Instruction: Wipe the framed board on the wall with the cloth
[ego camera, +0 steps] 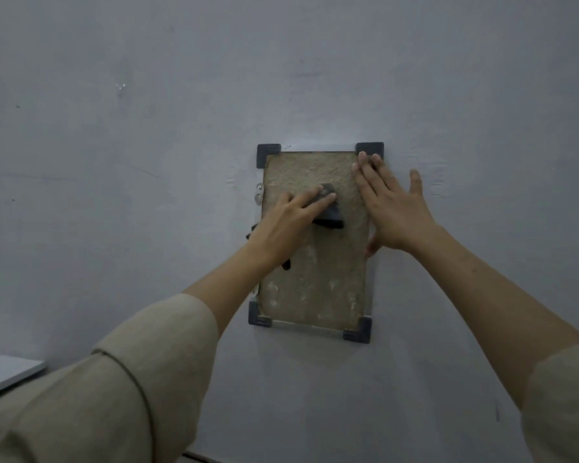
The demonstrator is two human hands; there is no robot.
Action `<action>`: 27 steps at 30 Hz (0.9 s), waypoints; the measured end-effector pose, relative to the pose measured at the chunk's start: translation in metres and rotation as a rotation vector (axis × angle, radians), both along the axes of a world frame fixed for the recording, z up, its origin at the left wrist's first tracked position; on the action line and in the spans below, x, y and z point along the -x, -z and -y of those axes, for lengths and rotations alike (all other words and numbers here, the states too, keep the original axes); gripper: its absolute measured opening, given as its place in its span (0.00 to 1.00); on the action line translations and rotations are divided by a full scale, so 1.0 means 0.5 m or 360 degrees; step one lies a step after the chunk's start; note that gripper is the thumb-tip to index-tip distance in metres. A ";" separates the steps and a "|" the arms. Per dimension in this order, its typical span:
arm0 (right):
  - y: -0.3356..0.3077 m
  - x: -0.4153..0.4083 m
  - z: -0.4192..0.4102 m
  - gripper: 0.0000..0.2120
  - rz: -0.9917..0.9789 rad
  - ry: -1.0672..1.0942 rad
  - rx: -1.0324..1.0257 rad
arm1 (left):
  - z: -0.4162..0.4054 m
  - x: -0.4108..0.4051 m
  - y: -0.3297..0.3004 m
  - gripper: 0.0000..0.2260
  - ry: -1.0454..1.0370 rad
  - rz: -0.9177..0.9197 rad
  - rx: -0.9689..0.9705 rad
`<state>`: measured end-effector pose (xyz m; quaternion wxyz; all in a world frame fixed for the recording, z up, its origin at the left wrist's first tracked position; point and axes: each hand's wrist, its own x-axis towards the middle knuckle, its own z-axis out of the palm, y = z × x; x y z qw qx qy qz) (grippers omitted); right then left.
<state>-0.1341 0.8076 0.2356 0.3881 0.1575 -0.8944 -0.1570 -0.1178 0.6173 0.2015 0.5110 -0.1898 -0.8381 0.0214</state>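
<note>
In the head view, the framed board [315, 262] hangs on the grey wall [147, 128], a rough tan panel with dark corner caps. The left hand [288, 225] lies flat and open over a dark cloth [330, 212], pinning it against the upper middle of the panel with spread fingers rather than gripping it; a loose tail of cloth shows below the wrist. The right hand [391, 208] is open too, palm pressed on the board's upper right edge, fingertips reaching the top right corner cap [370, 149], holding nothing.

The likely trouble is the cloth: held only by flat pressure on a coarse surface, it could bunch up or slide out from under the fingers. A hard sideways stroke might also swing the board on its small side fitting [258, 192] if the bracing hand eases. Pale blotches low on the panel look unwiped.
</note>
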 end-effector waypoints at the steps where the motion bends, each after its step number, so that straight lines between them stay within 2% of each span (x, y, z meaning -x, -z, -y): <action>1: 0.000 0.000 -0.001 0.69 0.0007 -0.0002 0.0004 | 0.016 0.003 -0.009 0.28 -0.0015 -0.0016 -0.0066; 5: -0.001 0.000 -0.002 0.68 0.0009 -0.0017 0.0008 | 0.046 0.011 -0.033 0.26 -0.0168 -0.0038 -0.0387; 8: 0.000 0.000 -0.003 0.68 -0.0001 -0.0029 0.0008 | 0.011 0.012 -0.046 0.25 -0.0027 -0.0091 -0.0698; 11: 0.001 0.002 -0.004 0.67 -0.0030 -0.0042 0.0019 | -0.042 0.016 -0.054 0.25 0.0165 -0.0121 -0.0369; 13: 0.002 0.001 -0.006 0.67 -0.0043 -0.0058 0.0026 | -0.066 0.020 -0.063 0.25 0.0128 -0.0076 -0.0206; 17: 0.001 0.004 -0.015 0.67 -0.0035 -0.0070 0.0011 | -0.040 0.021 -0.089 0.25 -0.0091 -0.0126 -0.0200; 22: 0.002 0.008 -0.017 0.68 -0.0016 -0.0089 0.0008 | 0.044 0.007 -0.104 0.27 -0.0365 0.0009 -0.0609; 24: 0.001 0.010 -0.017 0.68 -0.0017 -0.0099 0.0019 | 0.039 0.004 -0.113 0.25 -0.0261 0.0026 -0.0561; 27: 0.001 0.010 -0.015 0.68 -0.0018 -0.0088 0.0022 | -0.002 -0.001 -0.111 0.25 -0.0079 -0.0019 -0.0270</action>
